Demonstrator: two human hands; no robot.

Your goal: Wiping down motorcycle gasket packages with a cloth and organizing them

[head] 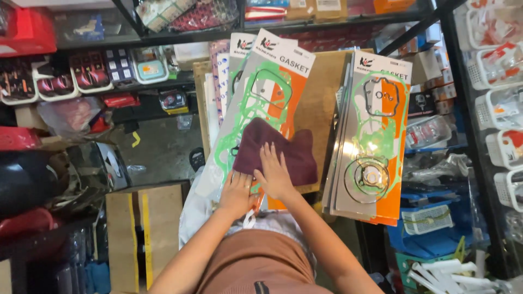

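Item, nearest: left hand [237, 191], fingers curled over the lower edge of a flat gasket pack [256, 109] at 6 o'clock, and right hand [274, 173], fingers spread and pressed flat on a maroon cloth [278, 149] lying across the pack's lower half. The pack lies mid-view on a brown board [324, 98], long axis running from 7 to 1 o'clock, its white header end pointing away toward 1 o'clock. Beyond, at 3 o'clock, a second gasket pack [376, 141] lies just beside on a stack, header also far; white baskets [498, 98] line the shelving at far right.
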